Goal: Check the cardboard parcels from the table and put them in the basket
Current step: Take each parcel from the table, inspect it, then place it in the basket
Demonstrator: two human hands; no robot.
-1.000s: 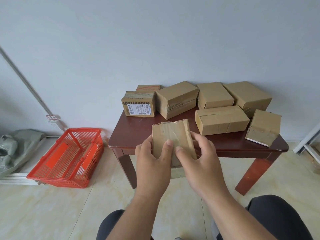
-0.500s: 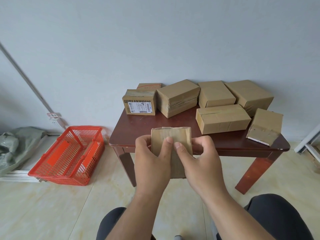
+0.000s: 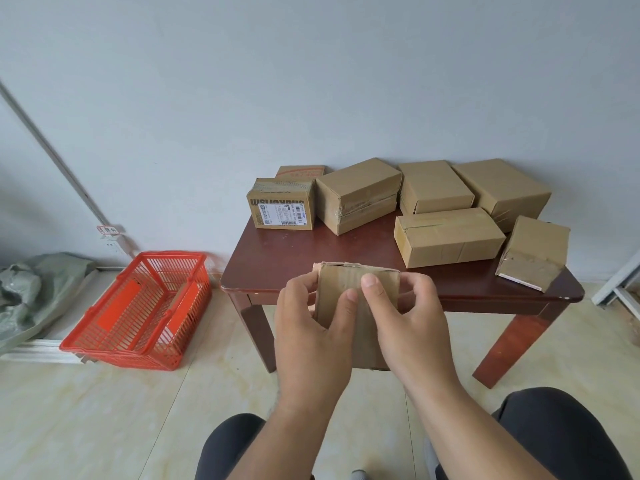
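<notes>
now both hands (image 3: 360,327) grip one parcel (image 3: 360,282); seven parcels (image 3: 446,237) on table (image 3: 277,265).

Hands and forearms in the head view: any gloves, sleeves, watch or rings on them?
Both are bare. The left hand and right hand wear no gloves, and no rings or watch show. Both forearms are uncovered down to the bottom edge of the picture, with no sleeve in sight. Nails are short and unpainted. Below them, dark trousers cover the knees.
</notes>
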